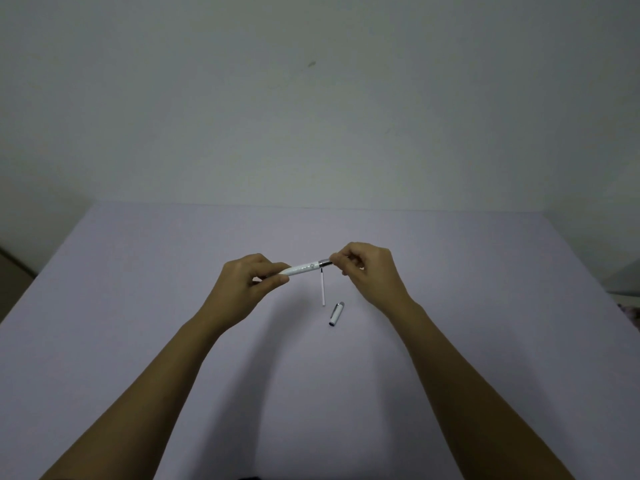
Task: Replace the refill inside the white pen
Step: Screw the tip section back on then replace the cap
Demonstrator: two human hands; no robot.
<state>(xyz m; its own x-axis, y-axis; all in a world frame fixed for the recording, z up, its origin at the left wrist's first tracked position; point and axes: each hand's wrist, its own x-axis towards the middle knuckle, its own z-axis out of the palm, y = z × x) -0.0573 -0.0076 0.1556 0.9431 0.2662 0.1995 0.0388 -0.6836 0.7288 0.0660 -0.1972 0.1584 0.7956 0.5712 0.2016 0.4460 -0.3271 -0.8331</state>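
Note:
I hold the white pen [304, 268] level above the table, between both hands. My left hand [246, 285] pinches the barrel's left end. My right hand [370, 271] grips the silver front section at the pen's right end, which its fingers mostly hide. A thin white refill [323, 287] lies on the table just below the pen, pointing toward me. To its right lies the pen's white cap [336, 313] with a silver end, tilted slightly.
The table [138, 306] is covered in a pale lilac surface and reaches back to a plain wall [311, 98]. Its left and right edges fall away at the sides of the view.

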